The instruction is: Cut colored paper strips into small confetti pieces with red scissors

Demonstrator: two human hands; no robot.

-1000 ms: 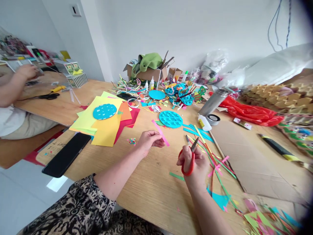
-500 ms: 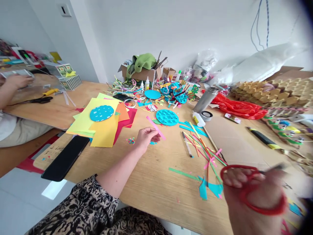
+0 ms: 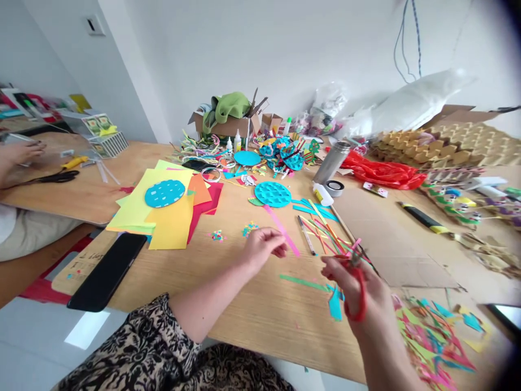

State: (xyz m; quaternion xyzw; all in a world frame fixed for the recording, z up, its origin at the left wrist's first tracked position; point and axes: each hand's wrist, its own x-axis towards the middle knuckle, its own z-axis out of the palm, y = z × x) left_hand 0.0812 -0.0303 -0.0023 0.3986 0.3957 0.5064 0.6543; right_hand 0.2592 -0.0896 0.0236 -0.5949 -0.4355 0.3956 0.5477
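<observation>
Pinched in my left hand (image 3: pixel 264 247) is a pink paper strip (image 3: pixel 281 228), slanting across the fingertips above the table. My right hand (image 3: pixel 368 288) grips red-handled scissors (image 3: pixel 358 296), their blades pointing up and away from me. Between the hands lie a green paper strip (image 3: pixel 303 282) and blue paper scraps (image 3: pixel 335 305). Beyond the strip rests a blue disc with a pattern of raised shapes (image 3: pixel 272 194). Small heaps of coloured paper bits (image 3: pixel 217 235) sit left of my left hand. Thin coloured strips (image 3: pixel 329 233) and a pen (image 3: pixel 306 235) lie just past the scissors.
Coloured paper sheets (image 3: pixel 171 228) carry a spotted blue oval (image 3: pixel 165 194); a black phone (image 3: pixel 106 271) lies nearby. To the right are a metal flask (image 3: pixel 331 162), a cardboard sheet (image 3: pixel 386 233), a cutter knife (image 3: pixel 423 217) and paper scraps (image 3: pixel 435 342). Another person's hand (image 3: pixel 22 152) is far left.
My right hand has swung left and inward with the scissors, toward my left hand. The left hand and its pink strip have shifted right and slightly nearer. The view has turned a little right.
</observation>
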